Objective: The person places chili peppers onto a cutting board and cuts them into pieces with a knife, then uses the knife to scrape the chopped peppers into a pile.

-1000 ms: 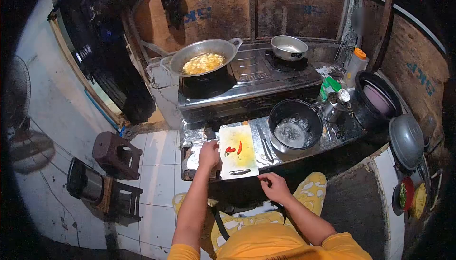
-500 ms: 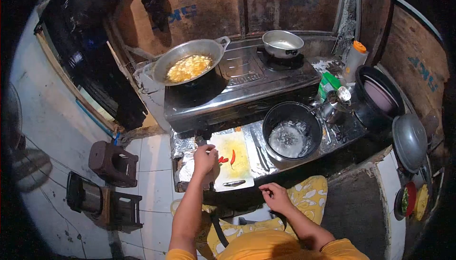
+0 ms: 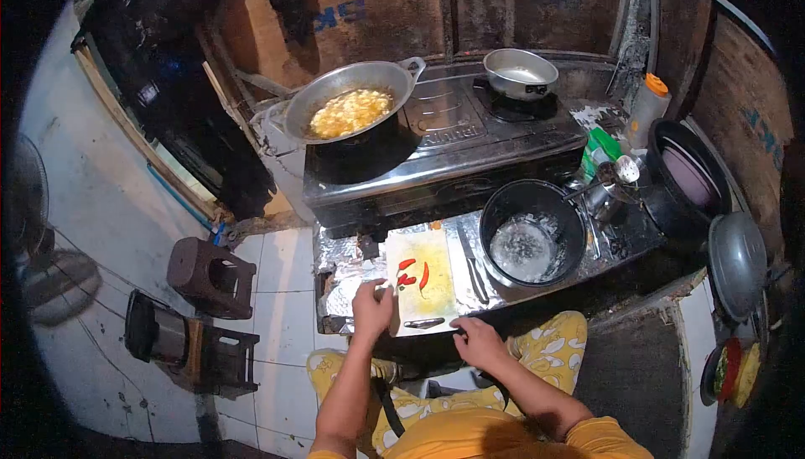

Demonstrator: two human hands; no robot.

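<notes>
Where glossy chillies (image 3: 424,276) curve, the board (image 3: 438,310) lies flat.

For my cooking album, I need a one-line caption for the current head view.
Two hands beside a cutting board with red chilies, below a stove.

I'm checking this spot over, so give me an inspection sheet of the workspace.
Surface: counter has a creased, foil-like covering.
Job's things: red chilies on a yellow-stained cutting board; small dark object near its lower edge.
Clutter: long dark utensil between board and black pot.
Grips: left hand at board's left edge, contents unclear; right hand by its lower right corner, nothing seen held.
Cables: none certain.
Surroundings: wok of food on stove.
</notes>
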